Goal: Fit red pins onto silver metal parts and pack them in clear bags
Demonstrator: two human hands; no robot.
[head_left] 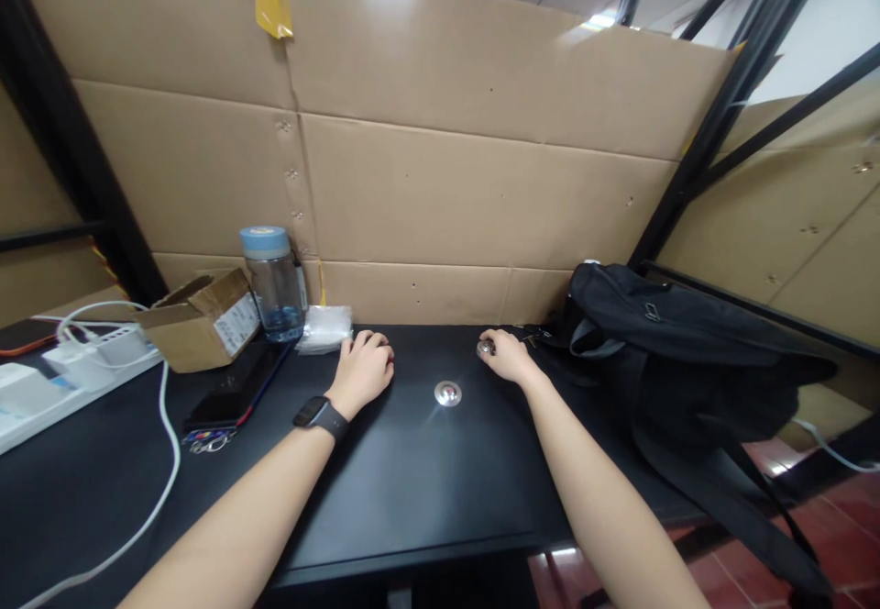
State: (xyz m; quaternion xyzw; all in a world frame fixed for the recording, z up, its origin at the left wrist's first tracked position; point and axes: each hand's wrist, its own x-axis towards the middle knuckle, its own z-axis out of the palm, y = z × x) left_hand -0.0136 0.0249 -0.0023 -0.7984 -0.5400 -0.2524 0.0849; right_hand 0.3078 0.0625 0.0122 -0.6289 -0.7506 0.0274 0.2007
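Observation:
My left hand (363, 372), with a dark watch (322, 415) on the wrist, rests on the black table (412, 490), fingers bent and slightly apart, beside a clear plastic packet (324, 329). Nothing shows in its grasp. At the right, the fingers of my right hand (507, 355) are closed round a small shiny round object (485, 348) near the back of the table. Between the hands and a bit closer to me lies a round silvery disc (448, 393), touched by neither hand.
At the left stand a bottle with a blue lid (268, 283), an open cardboard box (203, 320), a dark phone (237, 389), keys (212, 441) and a white power strip (75, 370) with a cable. A black backpack (674, 334) fills the right side. Cardboard (440, 187) walls the back.

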